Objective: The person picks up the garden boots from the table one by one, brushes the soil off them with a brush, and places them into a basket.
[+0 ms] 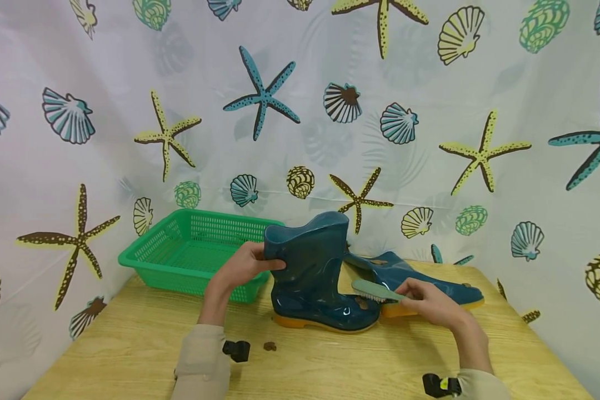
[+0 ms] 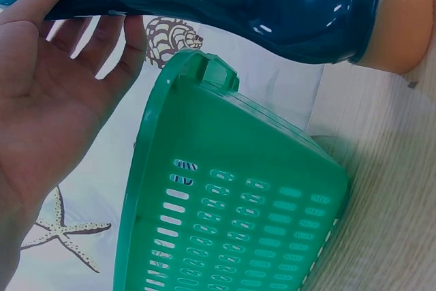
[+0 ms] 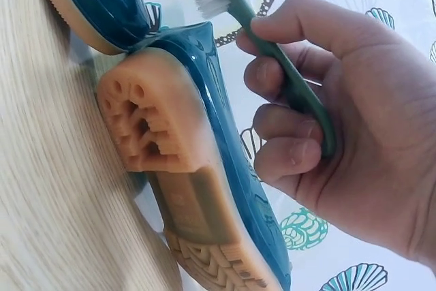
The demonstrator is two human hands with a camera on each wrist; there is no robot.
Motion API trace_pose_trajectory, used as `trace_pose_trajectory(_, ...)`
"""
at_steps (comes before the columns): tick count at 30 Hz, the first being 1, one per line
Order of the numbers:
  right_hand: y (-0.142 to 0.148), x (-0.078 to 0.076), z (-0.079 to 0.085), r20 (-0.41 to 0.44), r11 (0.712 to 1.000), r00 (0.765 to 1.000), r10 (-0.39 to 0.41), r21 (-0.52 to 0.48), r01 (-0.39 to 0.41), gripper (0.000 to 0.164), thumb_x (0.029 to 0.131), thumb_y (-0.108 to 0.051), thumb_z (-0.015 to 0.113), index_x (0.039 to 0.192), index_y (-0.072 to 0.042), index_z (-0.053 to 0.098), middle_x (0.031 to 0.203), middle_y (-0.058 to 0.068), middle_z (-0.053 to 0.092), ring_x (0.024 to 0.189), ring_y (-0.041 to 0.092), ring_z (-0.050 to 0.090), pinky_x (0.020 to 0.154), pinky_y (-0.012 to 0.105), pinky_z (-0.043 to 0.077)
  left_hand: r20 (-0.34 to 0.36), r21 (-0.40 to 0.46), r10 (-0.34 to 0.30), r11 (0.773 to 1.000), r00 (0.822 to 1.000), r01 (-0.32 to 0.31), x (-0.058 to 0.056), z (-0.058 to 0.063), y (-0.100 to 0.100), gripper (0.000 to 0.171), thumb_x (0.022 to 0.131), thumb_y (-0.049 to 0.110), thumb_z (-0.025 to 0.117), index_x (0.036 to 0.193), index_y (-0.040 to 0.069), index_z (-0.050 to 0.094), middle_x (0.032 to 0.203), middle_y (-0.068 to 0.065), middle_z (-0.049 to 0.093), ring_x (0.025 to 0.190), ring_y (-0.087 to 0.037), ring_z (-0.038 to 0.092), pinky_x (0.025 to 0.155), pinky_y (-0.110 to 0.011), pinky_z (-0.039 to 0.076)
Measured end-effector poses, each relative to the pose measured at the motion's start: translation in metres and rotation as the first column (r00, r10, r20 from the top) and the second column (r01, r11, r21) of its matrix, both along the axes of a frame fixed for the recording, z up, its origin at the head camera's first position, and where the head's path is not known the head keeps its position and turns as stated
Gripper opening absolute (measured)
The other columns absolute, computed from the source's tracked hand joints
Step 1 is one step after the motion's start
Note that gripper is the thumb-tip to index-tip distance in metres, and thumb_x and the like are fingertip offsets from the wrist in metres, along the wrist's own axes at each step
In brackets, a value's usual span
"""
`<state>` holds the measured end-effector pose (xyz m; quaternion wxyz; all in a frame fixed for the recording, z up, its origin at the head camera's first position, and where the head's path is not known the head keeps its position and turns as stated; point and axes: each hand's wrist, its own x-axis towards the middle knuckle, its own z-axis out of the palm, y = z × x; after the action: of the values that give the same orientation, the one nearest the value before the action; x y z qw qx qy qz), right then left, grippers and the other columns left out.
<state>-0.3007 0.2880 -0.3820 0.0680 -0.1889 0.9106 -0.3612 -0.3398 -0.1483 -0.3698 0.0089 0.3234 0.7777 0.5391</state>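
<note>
A dark blue rain boot point(image 1: 307, 278) with a tan sole stands upright on the table, toe to the right. My left hand point(image 1: 245, 266) grips its shaft near the top, thumb on the near side and fingers behind. In my right hand point(image 1: 430, 300) is a green scrub brush point(image 3: 272, 49) with white bristles, its handle wrapped by the curled fingers. The brush head is right at the boot's toe, beside a brown mud patch point(image 1: 361, 303). A second blue boot point(image 3: 225, 134) lies on its side behind, its tan sole showing in the right wrist view.
A green plastic basket point(image 1: 180, 280) with slotted walls stands at the back left, close behind the left hand. A small brown clump point(image 1: 269, 346) lies on the wooden table point(image 1: 330, 366) in front of the boot. A patterned curtain point(image 1: 305, 144) hangs behind and at both sides.
</note>
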Motion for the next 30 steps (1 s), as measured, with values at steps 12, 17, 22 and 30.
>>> trace_pose_trajectory(12,0.007,0.003,0.000,0.006,0.998,0.999,0.043,0.053,-0.043,0.019,0.095,-0.017,0.062,0.108,-0.003,0.062,0.083,0.006,0.060,0.071,0.014,0.051,0.065,0.029,0.041,0.010,-0.001,0.004,1.000,1.000,-0.004,0.001,0.000,0.000,0.033,0.093,0.021,0.071,0.124,0.010,0.070,0.120,-0.012,0.071,0.109,-0.022,0.067,0.092,-0.039,0.054)
trace_pose_trajectory(17,0.019,0.002,-0.003,0.054,1.000,0.998,0.021,0.013,-0.022,0.021,0.096,-0.018,0.061,0.110,-0.002,0.062,0.082,0.008,0.060,0.051,0.010,0.039,0.047,0.024,0.036,0.010,0.001,0.011,1.000,1.000,-0.011,0.001,-0.001,0.000,0.032,0.093,0.021,0.071,0.123,0.010,0.071,0.120,-0.012,0.071,0.110,-0.023,0.067,0.093,-0.040,0.054)
trace_pose_trajectory(22,0.020,-0.002,-0.010,0.046,0.999,0.999,0.025,-0.041,-0.023,0.023,0.100,-0.018,0.057,0.115,-0.001,0.060,0.080,0.009,0.059,0.043,0.006,0.027,0.040,0.023,0.031,0.020,-0.010,0.030,1.000,0.999,-0.029,0.001,-0.001,0.000,0.031,0.092,0.023,0.072,0.121,0.012,0.072,0.120,-0.010,0.071,0.109,-0.022,0.066,0.093,-0.041,0.053)
trace_pose_trajectory(30,0.007,-0.008,-0.017,0.069,0.991,0.994,0.088,-0.111,-0.080,0.032,0.101,-0.020,0.056,0.127,0.000,0.058,0.082,0.013,0.057,0.042,0.005,0.027,0.039,0.023,0.030,0.009,-0.003,0.013,1.000,1.000,-0.013,0.000,0.000,0.000,0.032,0.093,0.021,0.071,0.123,0.010,0.071,0.122,-0.012,0.070,0.109,-0.022,0.066,0.093,-0.040,0.053)
